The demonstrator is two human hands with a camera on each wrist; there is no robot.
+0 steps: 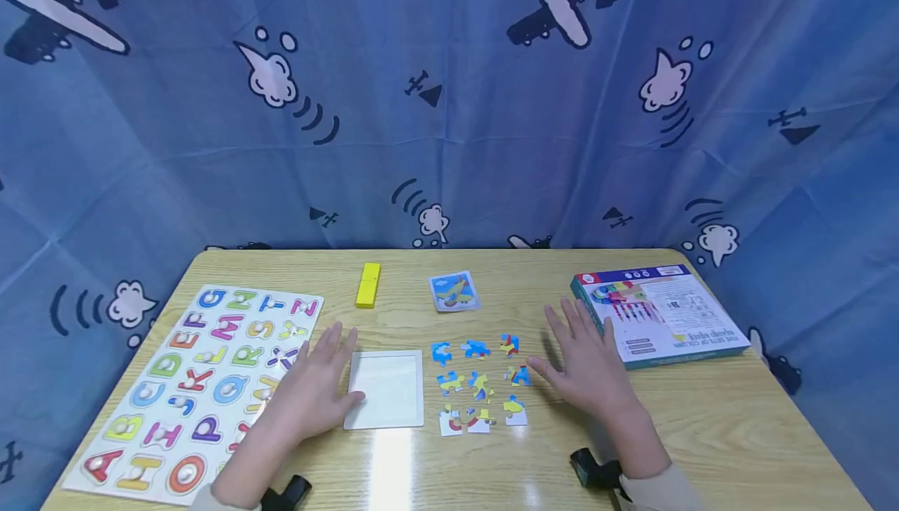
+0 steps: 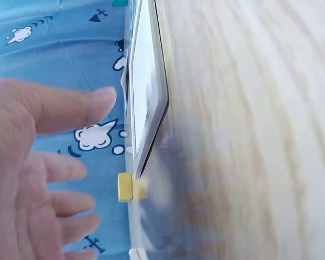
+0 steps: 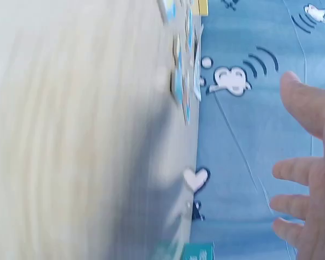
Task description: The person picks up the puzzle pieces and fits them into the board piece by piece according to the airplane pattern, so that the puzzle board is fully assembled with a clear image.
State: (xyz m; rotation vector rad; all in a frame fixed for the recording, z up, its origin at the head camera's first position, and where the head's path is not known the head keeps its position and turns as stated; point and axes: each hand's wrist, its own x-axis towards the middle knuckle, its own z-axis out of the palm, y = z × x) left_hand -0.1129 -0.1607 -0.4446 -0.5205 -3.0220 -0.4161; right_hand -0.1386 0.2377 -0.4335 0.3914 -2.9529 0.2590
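My left hand (image 1: 319,386) hovers palm down with fingers spread, between the alphabet board and a white square puzzle tray (image 1: 386,390). In the left wrist view, its thumb (image 2: 78,108) points toward the tray, apart from it. My right hand (image 1: 586,359) is also spread over the table, holding nothing. Left of it lie several jigsaw pieces (image 1: 477,349) in three rows, coloured blue, yellow, red and white. In the right wrist view, the fingers (image 3: 292,170) are apart from the table. Behind the pieces lies a small picture card (image 1: 455,292) showing a yellow plane on blue.
An alphabet board (image 1: 165,409) with colourful letters covers the table's left side. A yellow block (image 1: 368,285) lies toward the back. At the back right sits a flat boxed set (image 1: 660,314). A blue curtain (image 1: 449,105) with plane prints hangs behind the wooden table (image 1: 758,433).
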